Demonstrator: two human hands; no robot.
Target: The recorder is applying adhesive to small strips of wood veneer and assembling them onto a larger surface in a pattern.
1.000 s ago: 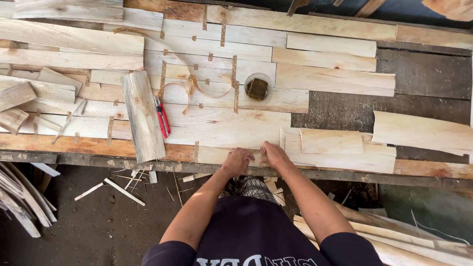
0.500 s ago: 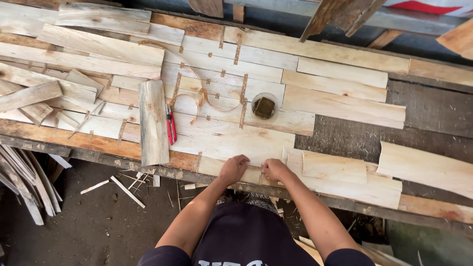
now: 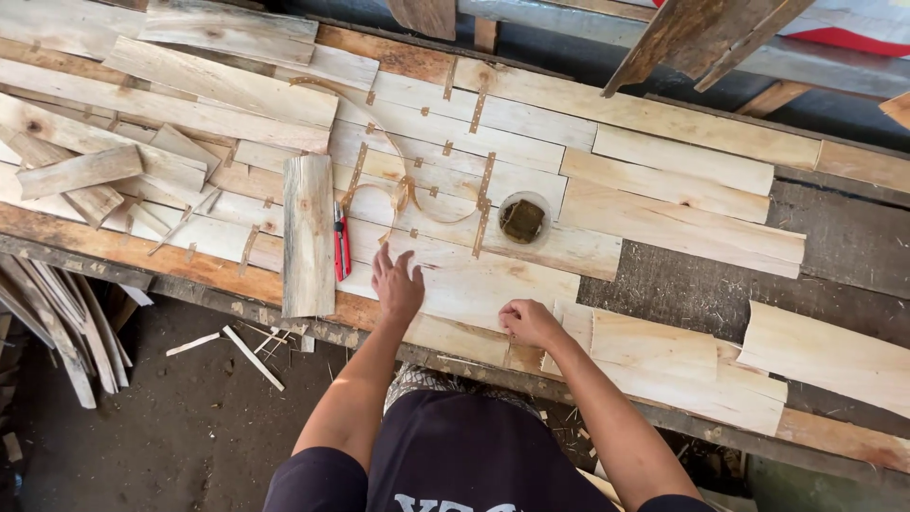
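i see open veneer between my left hand (image 3: 396, 284) and right hand (image 3: 527, 320). red-handled pliers (image 3: 341, 241) and an upright board (image 3: 308, 235) block the left; a round cup (image 3: 522, 219) and curled strip (image 3: 403, 194) obstruct beyond.

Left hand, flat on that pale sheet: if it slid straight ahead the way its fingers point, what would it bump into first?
Probably the curled tan strip lying just beyond the left hand; the red-handled cutter sits off to its left, likely outside that line.

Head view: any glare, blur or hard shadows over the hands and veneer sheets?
Head view: sharp, even daylight, no glare on the veneer; only soft shadows under the left hand and right hand; floor at lower left is dimmer; bench edge bows slightly from the wide lens.
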